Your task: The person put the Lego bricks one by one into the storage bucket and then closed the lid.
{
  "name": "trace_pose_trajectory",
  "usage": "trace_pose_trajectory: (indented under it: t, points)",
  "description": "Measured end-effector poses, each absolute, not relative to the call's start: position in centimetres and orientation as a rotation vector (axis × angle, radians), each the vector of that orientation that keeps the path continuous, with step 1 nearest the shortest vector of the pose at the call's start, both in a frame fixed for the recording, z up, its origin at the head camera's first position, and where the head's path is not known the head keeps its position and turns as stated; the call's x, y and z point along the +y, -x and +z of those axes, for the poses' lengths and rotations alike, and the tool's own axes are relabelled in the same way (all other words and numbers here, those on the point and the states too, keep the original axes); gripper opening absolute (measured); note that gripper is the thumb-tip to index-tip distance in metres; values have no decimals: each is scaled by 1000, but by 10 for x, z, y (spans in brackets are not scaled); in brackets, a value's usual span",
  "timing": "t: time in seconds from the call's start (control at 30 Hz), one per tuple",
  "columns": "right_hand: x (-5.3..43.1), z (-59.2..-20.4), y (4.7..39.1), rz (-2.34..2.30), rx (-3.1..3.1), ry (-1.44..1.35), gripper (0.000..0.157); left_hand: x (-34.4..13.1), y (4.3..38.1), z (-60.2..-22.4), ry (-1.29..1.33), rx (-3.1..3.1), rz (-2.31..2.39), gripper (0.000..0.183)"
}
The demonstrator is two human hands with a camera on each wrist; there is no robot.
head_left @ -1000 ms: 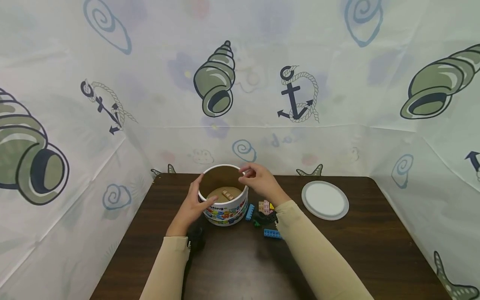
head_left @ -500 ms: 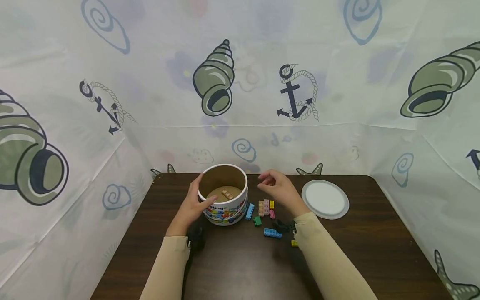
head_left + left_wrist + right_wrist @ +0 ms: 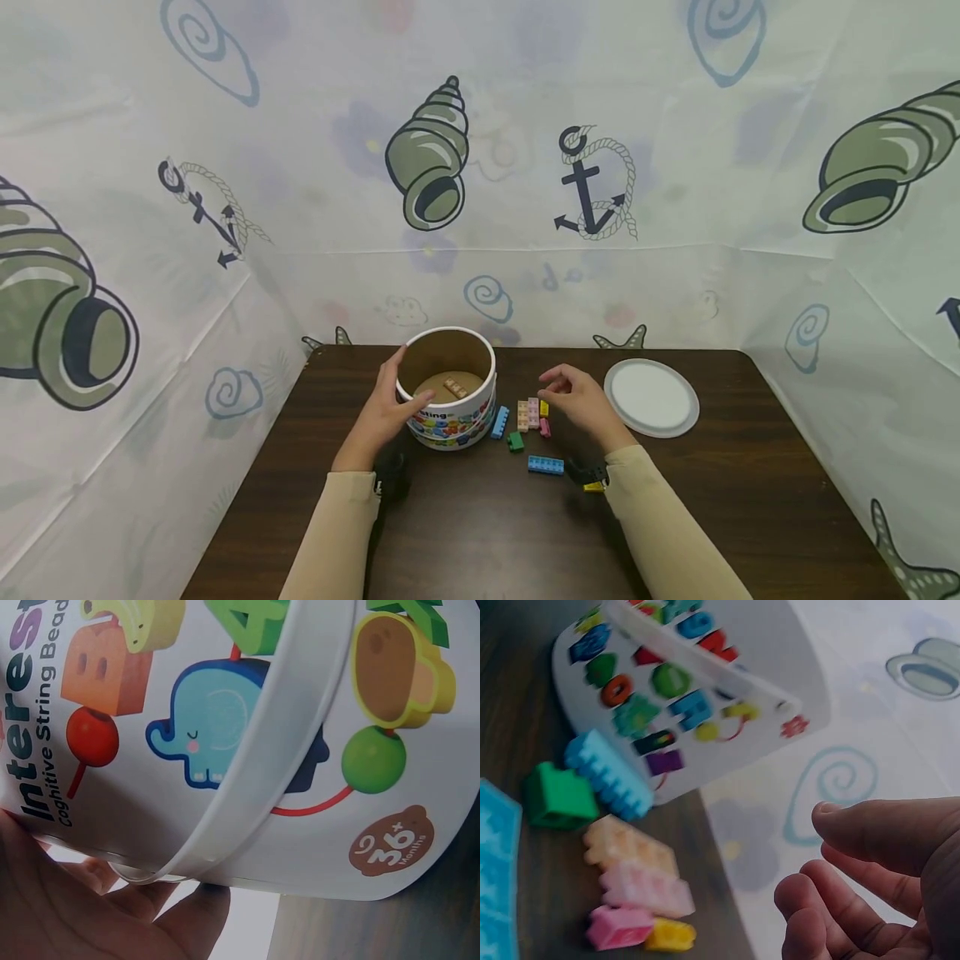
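Observation:
A white bucket [image 3: 450, 423] printed with colourful toys stands at the back of the table, its top uncovered. My left hand [image 3: 381, 417] grips its left side, thumb over the front rim. On the bucket's floor lies a tan building brick [image 3: 454, 388]. To the right, my right hand [image 3: 581, 402] hovers with loosely bent fingers and nothing between them. Just left of it are a peach brick [image 3: 522, 415], a light pink brick [image 3: 533, 412], a small yellow brick [image 3: 543, 409] and a small pink brick [image 3: 544, 427]. The right wrist view shows the thumb [image 3: 885, 829] apart from the fingertips.
A round white lid [image 3: 651, 398] lies right of the right hand. Near the bucket are a blue brick [image 3: 500, 422] and a green brick [image 3: 515, 442]. Closer to me lie another blue brick [image 3: 545, 465] and a yellow brick [image 3: 593, 487], partly behind the right wrist. A printed curtain [image 3: 525, 300] surrounds the table.
My right hand has left the bucket's right rim and moved right and down toward the bricks, its fingers loosening. The left hand and the bucket have stayed in place.

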State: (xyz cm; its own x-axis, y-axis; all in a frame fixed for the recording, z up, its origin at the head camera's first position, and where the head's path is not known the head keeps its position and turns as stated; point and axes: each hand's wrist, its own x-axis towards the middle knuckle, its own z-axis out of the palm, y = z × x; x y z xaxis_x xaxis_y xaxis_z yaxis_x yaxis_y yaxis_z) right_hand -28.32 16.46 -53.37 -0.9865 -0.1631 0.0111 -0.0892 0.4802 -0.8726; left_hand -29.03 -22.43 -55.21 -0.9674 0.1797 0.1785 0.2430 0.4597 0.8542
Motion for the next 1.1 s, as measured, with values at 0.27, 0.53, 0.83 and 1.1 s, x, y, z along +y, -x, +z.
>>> trace_pose_trajectory:
  t: [0.27,0.53,0.83,1.1]
  points:
    - [172,-562,287,-1536,2587,137,34,-223,291,-554,375,-2637,-1555,107]
    - [173,-589,294,-1592,2471,109,34,-221,290,-553,378,-2643,-1549,106]
    - [171,-596,302,-1595,2429,189,47,-219,292,-551,370,-2641,-1550,106]
    - [171,-599,308,-1556,2409,241,63,-220,293,-549,348,-2647,-1559,106]
